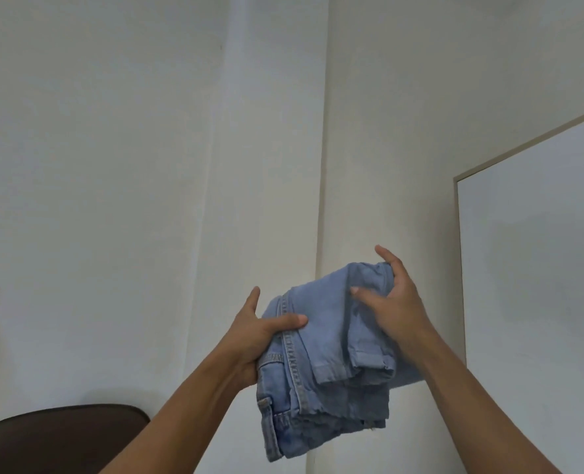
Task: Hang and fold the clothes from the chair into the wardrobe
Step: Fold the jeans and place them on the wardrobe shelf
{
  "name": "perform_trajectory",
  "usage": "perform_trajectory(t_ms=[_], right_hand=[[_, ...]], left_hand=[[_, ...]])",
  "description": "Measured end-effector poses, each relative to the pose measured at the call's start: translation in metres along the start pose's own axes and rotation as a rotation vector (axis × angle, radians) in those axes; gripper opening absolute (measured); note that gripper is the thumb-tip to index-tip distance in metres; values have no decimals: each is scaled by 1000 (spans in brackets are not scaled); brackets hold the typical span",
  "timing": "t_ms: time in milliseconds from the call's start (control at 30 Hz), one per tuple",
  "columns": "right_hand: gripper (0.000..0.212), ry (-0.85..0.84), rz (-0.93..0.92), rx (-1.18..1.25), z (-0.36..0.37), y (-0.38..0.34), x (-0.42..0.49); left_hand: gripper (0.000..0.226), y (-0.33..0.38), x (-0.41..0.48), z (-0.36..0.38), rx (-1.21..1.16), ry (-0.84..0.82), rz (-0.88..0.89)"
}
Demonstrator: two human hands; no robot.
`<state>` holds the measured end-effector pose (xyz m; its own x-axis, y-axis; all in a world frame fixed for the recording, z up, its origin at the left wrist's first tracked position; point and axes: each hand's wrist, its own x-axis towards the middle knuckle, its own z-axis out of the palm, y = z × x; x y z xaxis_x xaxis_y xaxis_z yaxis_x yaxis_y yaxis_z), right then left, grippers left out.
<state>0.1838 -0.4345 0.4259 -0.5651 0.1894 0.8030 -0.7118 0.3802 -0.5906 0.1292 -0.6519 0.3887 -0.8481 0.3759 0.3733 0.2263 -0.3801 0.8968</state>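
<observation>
A pair of light blue jeans point(321, 354), folded into a thick bundle, is held up in the air in front of a white wall. My left hand point(259, 333) grips its left edge by the waistband, thumb on top and fingers underneath. My right hand point(393, 302) holds the right side, thumb pressed on the top layer and fingers curled round the far edge. The lower end of the bundle hangs loose below both hands.
A white wardrobe point(530, 254) with its doors shut stands at the right. The dark brown back of a chair point(61, 436) shows at the lower left. A wall corner point(321, 165) runs vertically behind the jeans.
</observation>
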Motion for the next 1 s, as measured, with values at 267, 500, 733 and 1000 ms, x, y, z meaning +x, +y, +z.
perform_trajectory(t_ms=[267, 500, 733, 1000], right_hand=[[119, -129, 161, 197, -13, 19, -21], [98, -151, -54, -95, -23, 14, -13], [75, -19, -170, -307, -13, 16, -16], [38, 55, -21, 153, -9, 9, -26]], left_hand=[[113, 9, 12, 2, -48, 11, 339], [117, 18, 14, -15, 557, 121, 614], [116, 23, 23, -23, 734, 241, 659], [77, 35, 23, -35, 641, 36, 682]])
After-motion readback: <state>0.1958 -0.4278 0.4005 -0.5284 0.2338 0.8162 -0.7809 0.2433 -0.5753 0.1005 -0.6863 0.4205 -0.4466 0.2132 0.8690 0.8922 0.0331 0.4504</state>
